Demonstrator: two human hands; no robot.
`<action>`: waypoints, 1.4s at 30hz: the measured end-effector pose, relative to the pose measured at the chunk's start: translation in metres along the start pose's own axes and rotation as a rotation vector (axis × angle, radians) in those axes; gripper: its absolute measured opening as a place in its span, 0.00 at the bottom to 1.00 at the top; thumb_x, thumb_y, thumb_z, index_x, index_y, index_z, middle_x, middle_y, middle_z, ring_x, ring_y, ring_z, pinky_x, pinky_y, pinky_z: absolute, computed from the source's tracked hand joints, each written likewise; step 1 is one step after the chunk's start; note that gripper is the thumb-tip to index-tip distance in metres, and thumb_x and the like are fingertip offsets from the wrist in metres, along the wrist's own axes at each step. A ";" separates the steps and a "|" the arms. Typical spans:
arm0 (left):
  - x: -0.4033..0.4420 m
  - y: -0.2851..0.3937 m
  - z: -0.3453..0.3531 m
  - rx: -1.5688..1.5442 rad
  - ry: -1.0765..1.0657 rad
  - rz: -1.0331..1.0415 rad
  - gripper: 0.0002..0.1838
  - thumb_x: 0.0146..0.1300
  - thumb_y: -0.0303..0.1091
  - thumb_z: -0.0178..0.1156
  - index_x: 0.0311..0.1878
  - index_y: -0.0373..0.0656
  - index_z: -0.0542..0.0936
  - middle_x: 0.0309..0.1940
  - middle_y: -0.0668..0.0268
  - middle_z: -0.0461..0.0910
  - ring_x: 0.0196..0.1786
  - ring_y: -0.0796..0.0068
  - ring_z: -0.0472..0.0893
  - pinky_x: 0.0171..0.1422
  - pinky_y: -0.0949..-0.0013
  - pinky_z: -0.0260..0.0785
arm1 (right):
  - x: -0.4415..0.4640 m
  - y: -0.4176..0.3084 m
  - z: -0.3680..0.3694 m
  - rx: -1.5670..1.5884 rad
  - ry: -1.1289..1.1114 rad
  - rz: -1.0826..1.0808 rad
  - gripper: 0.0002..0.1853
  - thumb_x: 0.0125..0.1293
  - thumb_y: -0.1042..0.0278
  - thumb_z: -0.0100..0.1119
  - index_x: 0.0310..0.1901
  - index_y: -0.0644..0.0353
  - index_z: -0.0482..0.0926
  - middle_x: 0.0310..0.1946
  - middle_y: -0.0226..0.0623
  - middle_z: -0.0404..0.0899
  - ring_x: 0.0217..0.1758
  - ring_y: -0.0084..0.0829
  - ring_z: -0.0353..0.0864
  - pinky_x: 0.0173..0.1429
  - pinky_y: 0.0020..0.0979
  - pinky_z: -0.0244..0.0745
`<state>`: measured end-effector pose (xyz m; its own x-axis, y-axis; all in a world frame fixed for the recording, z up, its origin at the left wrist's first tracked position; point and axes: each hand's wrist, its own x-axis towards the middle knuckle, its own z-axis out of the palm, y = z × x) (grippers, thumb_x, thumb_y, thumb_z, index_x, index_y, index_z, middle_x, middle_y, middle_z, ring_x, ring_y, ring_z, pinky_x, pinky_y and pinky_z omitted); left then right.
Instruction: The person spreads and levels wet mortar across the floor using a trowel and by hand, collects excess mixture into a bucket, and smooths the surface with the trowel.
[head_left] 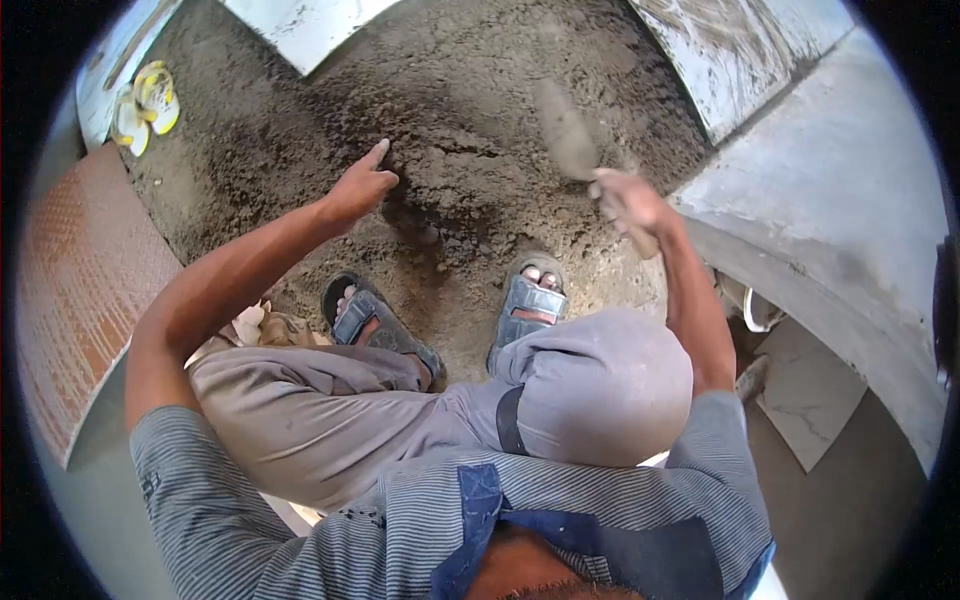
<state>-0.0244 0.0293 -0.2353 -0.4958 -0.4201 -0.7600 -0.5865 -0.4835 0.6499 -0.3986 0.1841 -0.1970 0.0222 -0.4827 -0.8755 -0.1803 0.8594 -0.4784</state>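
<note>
The right hand [632, 202] had its grip clamped on the trowel [568, 135], at one o'clock; the left hand [362, 188], near eleven, had finger and thumb apart. Smoothing the mortar [440, 125] at twelve probably called for light, flat-bladed strokes.

Floor [462, 362] spread with coarse brown mortar [450, 130]; sandalled feet [522, 300] resting.

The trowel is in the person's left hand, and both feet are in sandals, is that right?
Not quite: the head view shows the trowel in the right hand, not the left hand. Both feet are indeed in sandals.
</note>
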 end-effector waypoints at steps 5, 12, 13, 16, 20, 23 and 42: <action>-0.006 0.006 0.004 -0.007 0.037 0.012 0.39 0.61 0.30 0.50 0.73 0.39 0.45 0.74 0.59 0.46 0.70 0.64 0.56 0.68 0.63 0.54 | -0.007 0.013 0.046 -0.391 -0.031 -0.162 0.24 0.71 0.47 0.35 0.42 0.64 0.71 0.31 0.40 0.74 0.32 0.32 0.76 0.32 0.37 0.75; -0.004 0.014 0.011 0.046 0.035 -0.030 0.40 0.59 0.31 0.51 0.73 0.40 0.45 0.73 0.57 0.47 0.68 0.63 0.60 0.67 0.63 0.55 | -0.043 0.031 0.087 -0.724 0.082 -0.130 0.23 0.69 0.54 0.33 0.49 0.65 0.70 0.48 0.55 0.74 0.51 0.54 0.73 0.56 0.49 0.66; -0.004 0.012 0.012 0.059 0.059 -0.014 0.41 0.59 0.31 0.51 0.74 0.41 0.44 0.73 0.56 0.47 0.68 0.61 0.61 0.68 0.61 0.54 | -0.050 0.042 0.083 -0.711 0.087 -0.122 0.23 0.69 0.54 0.33 0.49 0.65 0.70 0.48 0.55 0.74 0.51 0.54 0.73 0.56 0.49 0.66; -0.003 0.010 0.010 0.031 0.055 0.015 0.41 0.60 0.32 0.50 0.74 0.43 0.43 0.73 0.54 0.46 0.70 0.56 0.58 0.71 0.58 0.51 | -0.070 0.079 0.069 -0.467 0.429 -0.030 0.22 0.70 0.56 0.33 0.49 0.66 0.70 0.43 0.56 0.75 0.47 0.57 0.75 0.53 0.50 0.68; -0.004 0.015 0.011 0.026 0.066 -0.003 0.40 0.59 0.29 0.51 0.73 0.38 0.46 0.71 0.56 0.54 0.62 0.64 0.65 0.63 0.65 0.59 | -0.090 0.104 0.063 -0.383 0.544 -0.001 0.24 0.72 0.51 0.32 0.48 0.66 0.70 0.30 0.52 0.74 0.33 0.44 0.78 0.44 0.44 0.73; -0.006 0.006 0.012 0.054 0.099 0.013 0.40 0.59 0.29 0.51 0.73 0.38 0.46 0.70 0.56 0.56 0.61 0.64 0.66 0.62 0.66 0.60 | -0.088 0.089 0.043 0.119 0.437 0.029 0.25 0.71 0.47 0.33 0.43 0.63 0.70 0.22 0.42 0.70 0.23 0.31 0.73 0.32 0.36 0.73; 0.004 0.000 0.004 0.172 0.070 0.041 0.40 0.59 0.28 0.50 0.73 0.38 0.45 0.74 0.55 0.45 0.73 0.63 0.52 0.71 0.67 0.49 | 0.041 -0.040 0.069 0.634 0.147 -0.093 0.20 0.70 0.48 0.37 0.35 0.57 0.69 0.17 0.29 0.67 0.15 0.26 0.67 0.19 0.31 0.67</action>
<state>-0.0287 0.0305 -0.2385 -0.4792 -0.4919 -0.7269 -0.6708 -0.3288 0.6648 -0.3223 0.1419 -0.2186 -0.1330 -0.5387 -0.8319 0.4310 0.7244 -0.5380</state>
